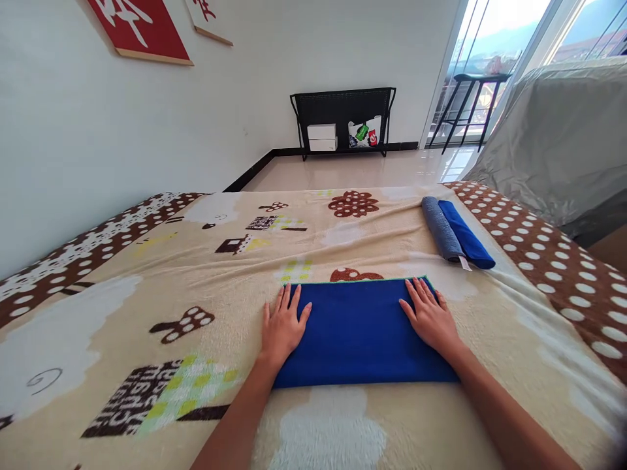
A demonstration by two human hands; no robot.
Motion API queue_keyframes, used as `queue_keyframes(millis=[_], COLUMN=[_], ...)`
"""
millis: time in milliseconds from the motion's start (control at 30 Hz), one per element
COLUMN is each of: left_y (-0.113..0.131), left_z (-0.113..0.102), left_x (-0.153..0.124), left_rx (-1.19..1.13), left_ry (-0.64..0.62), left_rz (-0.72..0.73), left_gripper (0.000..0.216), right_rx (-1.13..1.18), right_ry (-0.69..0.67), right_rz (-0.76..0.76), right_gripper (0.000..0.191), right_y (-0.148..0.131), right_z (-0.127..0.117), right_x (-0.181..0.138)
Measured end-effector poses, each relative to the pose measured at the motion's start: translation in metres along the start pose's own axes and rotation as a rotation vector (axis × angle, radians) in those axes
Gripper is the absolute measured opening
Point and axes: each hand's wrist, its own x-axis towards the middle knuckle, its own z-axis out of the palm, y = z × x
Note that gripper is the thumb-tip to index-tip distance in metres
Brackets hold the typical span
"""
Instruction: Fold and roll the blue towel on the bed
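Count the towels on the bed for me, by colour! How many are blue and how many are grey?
Blue towels: 2, the flat folded blue towel under the left hand and right hand, and the rolled blue towel.
Grey towels: 1, the rolled grey towel lying against the rolled blue one.
Total: 3 towels on the blanket.

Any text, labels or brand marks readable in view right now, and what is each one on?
Nothing reads clearly.
Red wall hanging: large white brush characters, cropped, unreadable.
Second wall hanging: red characters, cropped, unreadable.
Blanket: white lettering on a dark patch, too distorted to read.
Bag in the black rack: green and red logos, too small.
Tag on the rolled grey towel: too small to tell.
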Motion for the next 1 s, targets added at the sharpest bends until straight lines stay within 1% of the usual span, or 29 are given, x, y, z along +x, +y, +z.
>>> queue_keyframes(millis=[33, 100, 133, 200, 267, 300, 333, 367, 467, 533, 633, 733, 800, 867, 900, 933, 967, 1000], left_y=[0.0, 0.012, 0.022, 0.044, 0.061, 0.064, 0.064, 0.06, 0.036, 0.022, 0.016, 0.02, 0.019, 0.011, 0.004, -0.004, -0.013, -0.022], left_z=[-0.003, -0.01, -0.013, -0.017, -0.016, -0.013, -0.009, -0.005, 0.005, 0.011, 0.014, 0.005, -0.011, -0.032, -0.042, -0.051, -0.056, -0.059], left_x=[-0.002, -0.007, -0.011, -0.016, -0.016, -0.015, -0.012, -0.01, -0.003, -0.001, 0.002, 0.003, -0.006, -0.029, -0.046, -0.065, -0.085, -0.104], left_rx=[0.005, 0.009, 0.003, -0.033, -0.076, -0.091, -0.096, -0.091, -0.066, -0.054, -0.052, -0.057, -0.063, -0.071, -0.073, -0.072, -0.065, -0.049], left_ry=[0.011, 0.027, 0.023, -0.014, -0.064, -0.081, -0.086, -0.079, -0.034, -0.012, -0.006, -0.009, -0.006, 0.015, 0.037, 0.071, 0.113, 0.146], left_rz=[-0.005, 0.028, 0.076, 0.223, 0.35, 0.375, 0.363, 0.315, 0.116, 0.029, 0.002, 0.013, 0.042, 0.145, 0.225, 0.336, 0.441, 0.511], left_gripper=[0.056, 0.053, 0.053, 0.053, 0.055, 0.056, 0.056, 0.057, 0.058, 0.059, 0.058, 0.055, 0.053, 0.05, 0.049, 0.05, 0.051, 0.054], right_rx=[-0.002, 0.005, 0.015, 0.047, 0.08, 0.09, 0.092, 0.086, 0.048, 0.034, 0.041, 0.072, 0.1, 0.137, 0.152, 0.168, 0.169, 0.148], right_ry=[0.008, 0.01, -0.001, -0.054, -0.12, -0.141, -0.148, -0.14, -0.077, -0.055, -0.065, -0.085, -0.092, -0.075, -0.057, -0.03, -0.007, 0.019], right_rz=[0.003, -0.036, -0.086, -0.241, -0.395, -0.432, -0.428, -0.383, -0.137, -0.032, -0.001, -0.014, -0.037, -0.108, -0.164, -0.254, -0.345, -0.421], right_gripper=[0.061, 0.06, 0.06, 0.057, 0.054, 0.053, 0.053, 0.055, 0.063, 0.065, 0.066, 0.064, 0.062, 0.058, 0.056, 0.054, 0.054, 0.056], right_y=[0.001, -0.007, -0.015, -0.032, -0.045, -0.046, -0.044, -0.039, -0.011, 0.006, 0.017, 0.017, 0.019, 0.025, 0.029, 0.034, 0.039, 0.044], right_z=[-0.001, -0.006, -0.009, -0.014, -0.016, -0.015, -0.013, -0.011, -0.001, 0.005, 0.01, 0.001, -0.016, -0.039, -0.049, -0.058, -0.064, -0.068], right_x=[0.0, -0.001, -0.001, -0.001, 0.0, 0.001, 0.001, 0.002, 0.004, 0.005, 0.009, 0.015, 0.009, -0.013, -0.03, -0.051, -0.073, -0.096])
